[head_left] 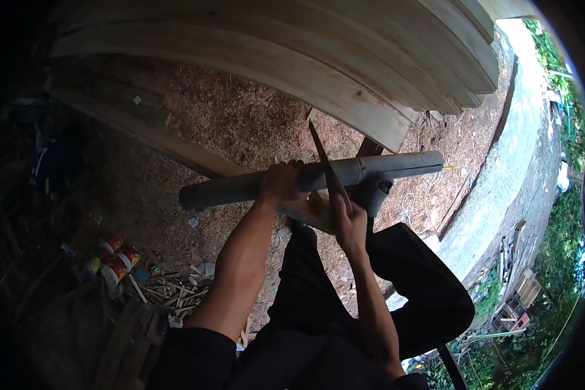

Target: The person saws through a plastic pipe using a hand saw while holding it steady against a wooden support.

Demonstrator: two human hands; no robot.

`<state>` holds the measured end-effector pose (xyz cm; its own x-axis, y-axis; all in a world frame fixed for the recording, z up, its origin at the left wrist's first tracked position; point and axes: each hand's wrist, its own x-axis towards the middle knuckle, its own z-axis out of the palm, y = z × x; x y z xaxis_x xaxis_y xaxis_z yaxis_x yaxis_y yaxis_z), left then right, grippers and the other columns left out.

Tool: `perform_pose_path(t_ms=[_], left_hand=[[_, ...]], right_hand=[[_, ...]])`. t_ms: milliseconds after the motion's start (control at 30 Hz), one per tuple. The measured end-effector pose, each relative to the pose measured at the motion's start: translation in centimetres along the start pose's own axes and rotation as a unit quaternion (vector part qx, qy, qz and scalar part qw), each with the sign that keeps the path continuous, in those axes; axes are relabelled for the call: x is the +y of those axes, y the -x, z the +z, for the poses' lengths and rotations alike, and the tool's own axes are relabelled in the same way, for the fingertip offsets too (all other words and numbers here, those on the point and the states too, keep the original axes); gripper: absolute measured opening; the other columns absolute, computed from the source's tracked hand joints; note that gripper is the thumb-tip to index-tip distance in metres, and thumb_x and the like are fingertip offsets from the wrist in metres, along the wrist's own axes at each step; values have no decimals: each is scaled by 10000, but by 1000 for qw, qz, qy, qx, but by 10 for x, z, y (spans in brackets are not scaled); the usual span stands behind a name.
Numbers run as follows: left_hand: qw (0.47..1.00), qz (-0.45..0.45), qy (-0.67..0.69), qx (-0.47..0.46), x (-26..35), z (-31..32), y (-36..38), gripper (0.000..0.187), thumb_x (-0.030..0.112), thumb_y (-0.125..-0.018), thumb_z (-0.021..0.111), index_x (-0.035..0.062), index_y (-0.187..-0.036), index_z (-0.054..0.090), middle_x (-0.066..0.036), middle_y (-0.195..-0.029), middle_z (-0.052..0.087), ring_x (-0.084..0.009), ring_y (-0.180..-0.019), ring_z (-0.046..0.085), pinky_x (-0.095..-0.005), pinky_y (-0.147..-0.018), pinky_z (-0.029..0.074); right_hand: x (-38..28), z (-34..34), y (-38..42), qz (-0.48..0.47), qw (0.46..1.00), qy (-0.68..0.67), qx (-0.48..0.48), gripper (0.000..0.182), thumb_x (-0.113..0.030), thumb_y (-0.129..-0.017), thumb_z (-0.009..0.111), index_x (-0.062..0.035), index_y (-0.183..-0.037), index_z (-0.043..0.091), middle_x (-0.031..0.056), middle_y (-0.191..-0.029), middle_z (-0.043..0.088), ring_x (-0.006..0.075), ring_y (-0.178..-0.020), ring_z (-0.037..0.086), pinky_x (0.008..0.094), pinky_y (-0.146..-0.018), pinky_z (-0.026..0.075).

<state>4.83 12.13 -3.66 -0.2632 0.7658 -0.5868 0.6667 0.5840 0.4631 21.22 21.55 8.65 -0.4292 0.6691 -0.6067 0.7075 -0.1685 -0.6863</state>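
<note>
While your left hand (283,181) is wrapped over the grey pipe (231,188), your right hand (349,226) grips a long, tapering blade (323,151) that crosses it between that hand and the branched fitting (374,190). The pipe's long axis runs left to right, appearing to lie across both long edges of the wooden beam (143,135); the blade points away from you, with the right hand nearer the fitting.

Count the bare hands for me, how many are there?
2: the left hand is on the long, round grey pipe, and the right hand holds a long, thin, dark blade across it. More could hide in the dark edges.
</note>
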Motion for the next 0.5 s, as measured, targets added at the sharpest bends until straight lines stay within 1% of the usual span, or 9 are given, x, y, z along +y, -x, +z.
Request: perform_pose_path(t_ms=[100, 167, 300, 333, 367, 400, 433, 467, 500], left_hand=[[996, 16, -41, 83, -1, 20, 11, 772, 520, -638, 759, 40, -1185, 501, -146, -1077, 584, -303, -1019, 597, -425, -866, 470], [993, 25, -28, 109, -5, 23, 9, 757, 516, -645, 755, 44, -1183, 509, -156, -1098, 581, -308, -1029, 593, -430, -874, 468], [988, 44, -49, 142, -7, 25, 9, 759, 515, -648, 756, 42, -1187, 507, -155, -1100, 586, -313, -1008, 601, -442, -868, 471], [995, 21, -33, 95, 0, 16, 11, 757, 516, -649, 756, 44, -1186, 508, -154, -1094, 589, -315, -996, 606, -448, -864, 474], [998, -3, -20, 52, 3, 8, 9, 754, 517, -650, 756, 45, -1185, 509, -154, -1089, 593, -317, -984, 611, -454, -859, 476], [998, -7, -23, 52, 1, 10, 9, 754, 517, -650, 756, 45, -1185, 509, -154, -1089, 593, -317, -984, 611, -454, -859, 476], [998, -8, 7, 60, -2, 13, 9, 729, 430, -621, 788, 49, -1176, 510, -138, -1102, 591, -303, -1005, 607, -440, -842, 492], [997, -6, 42, 68, -1, 17, 9, 716, 343, -591, 820, 53, -1167, 511, -123, -1116, 589, -288, -1026, 603, -426, -825, 509], [997, -7, 46, 69, 2, 18, 11, 716, 343, -591, 820, 53, -1167, 511, -123, -1116, 589, -288, -1026, 603, -426, -825, 509]], right_hand=[[-7, -45, 99, 72, 995, 65, -13, 373, -282, -921, 595, 55, -768, 639, 25, -510, 458, 54, -524, 415, 293, -468, 338], [-24, -54, 131, 53, 992, 110, -12, 318, -250, -914, 597, 52, -883, 691, 39, -489, 463, 55, -508, 439, 282, -460, 361], [0, -11, 59, -23, 995, 93, 9, 337, -252, -910, 602, 67, -815, 657, 71, -472, 455, 71, -492, 445, 314, -450, 365], [8, 4, 17, -40, 997, 65, 15, 404, -303, -912, 598, 77, -780, 630, 100, -477, 456, 80, -491, 447, 331, -454, 368], [1, 19, -21, -39, 999, 35, 11, 467, -356, -926, 584, 44, -687, 560, -1, -533, 412, 58, -551, 380, 292, -467, 304], [-9, 30, -43, -63, 996, 66, 3, 472, -365, -926, 585, 41, -686, 557, -9, -536, 418, 56, -552, 390, 287, -470, 307], [-14, 37, -50, -83, 992, 95, -1, 478, -374, -925, 585, 38, -686, 553, -16, -539, 425, 54, -553, 400, 283, -473, 310], [-13, 32, -39, -79, 992, 95, 1, 478, -374, -925, 585, 38, -686, 553, -16, -539, 425, 54, -553, 400, 283, -473, 310], [-10, 21, -19, -51, 998, 45, 5, 476, -378, -927, 582, 33, -689, 559, -24, -538, 436, 50, -540, 408, 278, -467, 312]])
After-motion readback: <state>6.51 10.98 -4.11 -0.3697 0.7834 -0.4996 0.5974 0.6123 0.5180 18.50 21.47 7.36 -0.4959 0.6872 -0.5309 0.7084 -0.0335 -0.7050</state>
